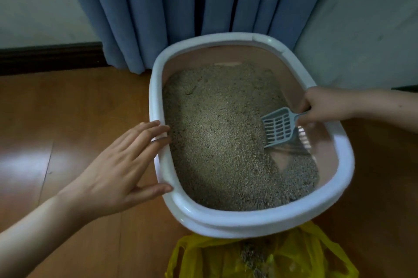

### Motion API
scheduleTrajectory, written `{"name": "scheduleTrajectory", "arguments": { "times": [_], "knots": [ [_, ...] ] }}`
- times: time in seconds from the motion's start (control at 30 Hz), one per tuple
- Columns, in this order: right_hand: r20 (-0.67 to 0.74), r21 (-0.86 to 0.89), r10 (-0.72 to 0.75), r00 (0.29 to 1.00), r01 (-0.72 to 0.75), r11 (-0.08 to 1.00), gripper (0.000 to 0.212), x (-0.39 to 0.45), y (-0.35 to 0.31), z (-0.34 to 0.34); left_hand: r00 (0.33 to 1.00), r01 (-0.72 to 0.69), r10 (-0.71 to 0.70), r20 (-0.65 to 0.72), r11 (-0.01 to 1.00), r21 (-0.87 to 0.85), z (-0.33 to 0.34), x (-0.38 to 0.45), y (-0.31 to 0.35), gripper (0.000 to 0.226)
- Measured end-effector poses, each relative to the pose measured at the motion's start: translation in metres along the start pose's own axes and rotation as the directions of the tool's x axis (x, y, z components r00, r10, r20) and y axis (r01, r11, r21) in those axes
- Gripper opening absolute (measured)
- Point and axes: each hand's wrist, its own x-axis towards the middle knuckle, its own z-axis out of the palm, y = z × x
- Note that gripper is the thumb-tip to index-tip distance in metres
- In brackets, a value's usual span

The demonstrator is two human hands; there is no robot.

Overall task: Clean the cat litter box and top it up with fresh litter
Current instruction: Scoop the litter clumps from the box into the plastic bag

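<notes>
The litter box (251,221) fills the centre and right of the frame, sitting on the wooden floor (67,119) in front of blue curtains (181,6). Its white rim surrounds a pinkish tray holding tan litter (217,130), banked toward the left and lower side, with bare tray bottom showing at the right.

The right hand (325,104), at the right edge, has its fingers (304,119) clamped on the handle of a pale blue slotted scoop (279,127), whose blade tip digs into the litter beside the bare patch. The left hand (122,164), lower left, lies flat with fingers apart, their tips touching the rim, seemingly steadying the box.

A yellow plastic bag (294,255) lies open at the bottom of the frame, just below the box, with some grey litter inside.

This looks like the scooping step, before any top-up. The next move probably calls for lifting the scoop level, sifting loose grains, then carrying clumps over the near rim to the bag without spilling.
</notes>
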Motion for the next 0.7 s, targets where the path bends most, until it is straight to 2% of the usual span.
{"name": "scheduleTrajectory", "arguments": {
  "times": [0.17,0.3,0.4,0.7],
  "knots": [
    [0.069,0.092,-0.112,0.991,0.106,0.99,0.02,0.025,-0.013,-0.001,0.996,0.015,-0.017,0.086,1.0,0.022,-0.004,0.005,-0.002,0.092],
    [0.093,0.104,-0.171,0.981,0.161,0.981,0.027,0.045,-0.026,-0.01,0.984,-0.066,0.067,0.162,0.998,-0.013,-0.012,0.009,-0.003,0.078],
    [0.102,0.129,-0.205,0.973,0.192,0.973,0.022,0.054,-0.036,-0.011,0.972,-0.138,0.147,0.185,0.989,-0.063,-0.009,0.008,0.003,0.071],
    [0.088,0.294,-0.303,0.949,0.266,0.918,0.021,0.064,-0.087,0.015,0.977,-0.106,0.128,0.169,0.986,-0.132,0.003,0.011,0.008,0.066]
  ]
}}
